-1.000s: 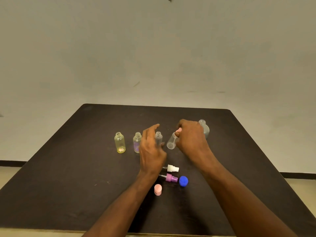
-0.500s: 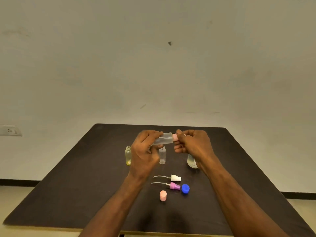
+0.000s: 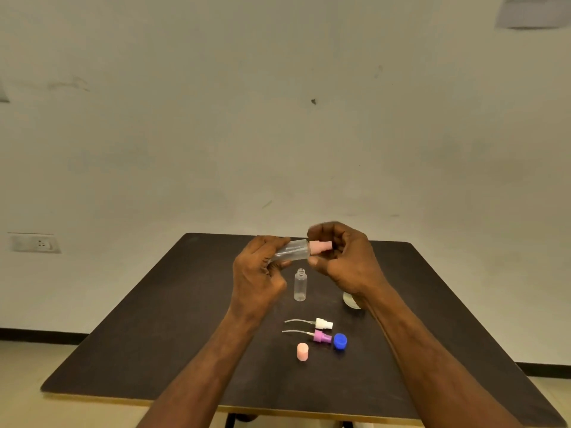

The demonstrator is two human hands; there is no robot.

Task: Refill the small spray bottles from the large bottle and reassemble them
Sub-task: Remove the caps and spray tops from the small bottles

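Hidden: large bottle [image 3: 350, 299] showed only its base at 3 o'clock of the empty bottle [image 3: 300, 285], behind the right forearm.
Held bottle [image 3: 292, 250]: clear, lying sideways above the surface [image 3: 129, 329], pink spray head [image 3: 319, 247] at its neck.
Left grip [image 3: 258, 273]: fingers curled around the bottle body.
Right grip [image 3: 346, 261]: fingers pinched the pink spray head.
Loose parts: white sprayer [image 3: 323, 323], purple sprayer [image 3: 321, 336], blue cap [image 3: 340, 341], pink cap [image 3: 302, 352] at 6 o'clock of the empty bottle.
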